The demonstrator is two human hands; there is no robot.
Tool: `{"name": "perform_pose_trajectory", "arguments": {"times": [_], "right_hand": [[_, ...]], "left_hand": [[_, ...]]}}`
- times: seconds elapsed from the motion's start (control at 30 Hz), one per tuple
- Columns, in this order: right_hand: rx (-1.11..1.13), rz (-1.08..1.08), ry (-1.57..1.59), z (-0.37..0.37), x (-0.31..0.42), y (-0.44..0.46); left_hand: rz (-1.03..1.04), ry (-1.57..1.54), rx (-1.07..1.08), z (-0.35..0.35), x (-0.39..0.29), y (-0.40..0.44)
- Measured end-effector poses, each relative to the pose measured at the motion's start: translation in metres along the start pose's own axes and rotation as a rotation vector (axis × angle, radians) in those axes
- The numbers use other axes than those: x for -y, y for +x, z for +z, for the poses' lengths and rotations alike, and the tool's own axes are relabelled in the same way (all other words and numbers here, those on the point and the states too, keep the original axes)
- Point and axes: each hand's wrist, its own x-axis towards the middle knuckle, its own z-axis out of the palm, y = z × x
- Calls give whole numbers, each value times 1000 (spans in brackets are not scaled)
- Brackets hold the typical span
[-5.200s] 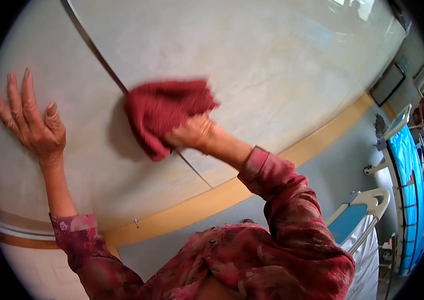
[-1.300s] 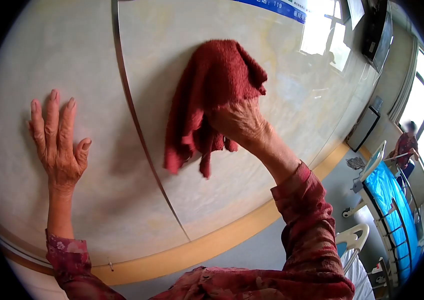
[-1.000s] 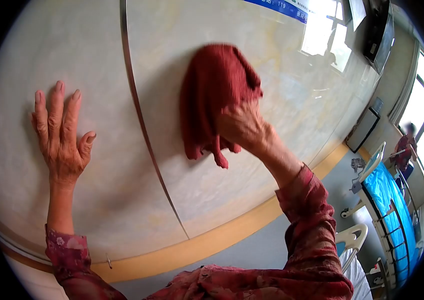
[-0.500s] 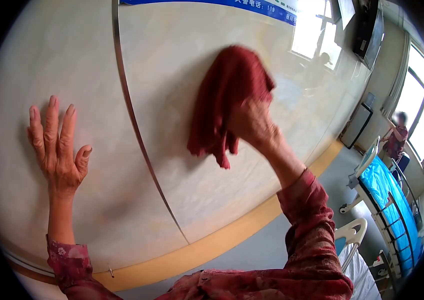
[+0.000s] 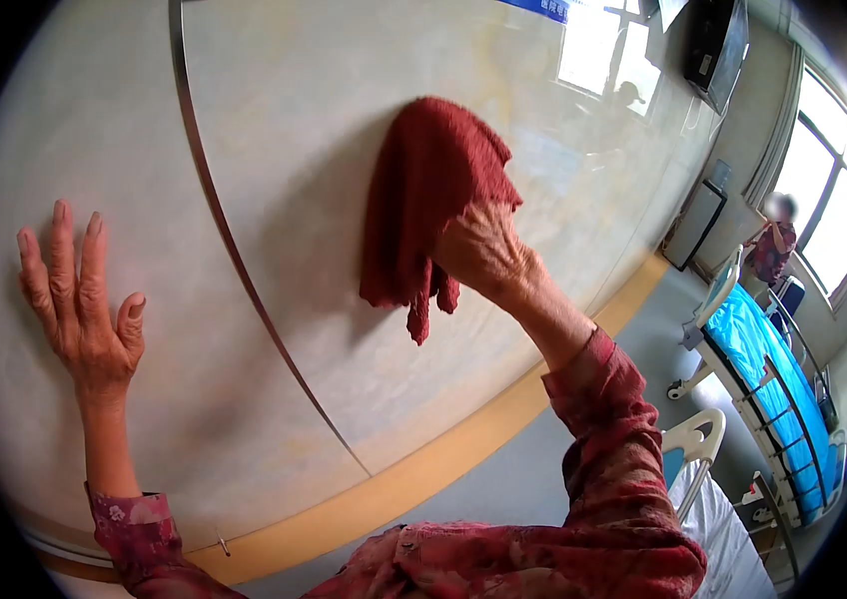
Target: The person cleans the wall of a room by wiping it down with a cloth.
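A dark red cloth [image 5: 423, 190] lies against the glossy marble-look wall [image 5: 274, 200], its lower corners hanging loose. My right hand [image 5: 488, 255] presses it to the wall; the fingers are hidden under the fabric. To the left, my left hand [image 5: 89, 309] rests on the wall with fingers spread, holding nothing. A dark metal strip [image 5: 234, 235] runs down the wall between both hands.
A bed with a blue cover [image 5: 763, 369] and side rails stands at the right, with a white-sheeted bed [image 5: 718, 529] nearer. Another person [image 5: 775, 245] is by the far window [image 5: 828, 170]. A screen [image 5: 718, 55] hangs high on the wall.
The view has shifted, so the blue sign now shows less and the metal strip sits further left. My right hand stays on the red cloth; my left hand remains spread on the wall.
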Motion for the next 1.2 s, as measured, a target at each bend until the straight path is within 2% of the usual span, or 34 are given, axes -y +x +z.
{"name": "perform_pose_trajectory", "arguments": {"times": [0.03,0.1,0.2,0.23,0.3,0.37,0.43,0.47,0.53,0.57,0.63,0.67,0.73,0.77,0.8,0.87,0.9,0.97,1.03,1.1,1.13,1.2], "right_hand": [[153,150,218,-8,6,5],[123,99,114,9,2,0],[-251,-246,-254,46,-3,-20],[-252,-244,-256,59,-7,-27],[-275,-160,-70,67,-10,-32],[-273,-186,-133,58,-16,-26],[-1,-85,-127,34,-19,-5],[-18,-95,-137,20,-20,12],[101,158,-14,-9,-13,42],[98,154,-16,-21,-2,48],[388,266,-122,-35,17,54],[387,265,-130,-21,17,48],[-54,-99,-169,44,4,22],[-279,-281,-184,54,5,21],[-290,-287,-184,57,-1,22],[-45,-334,405,54,-11,23],[-59,-194,495,50,-16,30],[-542,-544,-684,25,-42,32],[-433,-321,-1021,28,-82,37],[-364,-68,-487,18,-86,45],[-377,-8,-369,17,-82,52],[-421,-29,-286,16,-65,67]], "left_hand": [[-7,3,-5,-1,0,0],[-14,2,-10,1,0,1],[-9,3,-9,2,1,2],[-3,-2,-9,3,2,3],[7,-1,-21,4,4,5],[8,15,37,0,4,4],[-13,18,35,0,2,2],[-34,14,59,1,2,0],[-46,25,49,1,2,1],[-57,19,49,1,1,1],[-67,23,51,1,1,2],[-55,21,46,0,1,2],[-38,31,31,-1,2,4],[-38,29,46,-1,1,3],[-40,28,61,-1,1,2],[-39,38,66,-2,0,0],[-38,35,80,-2,0,0],[-44,34,89,-2,0,1],[-74,28,114,-3,-2,2],[-74,26,123,-2,-4,3],[-71,22,120,-1,-5,3],[-70,30,115,0,-5,4]]}}
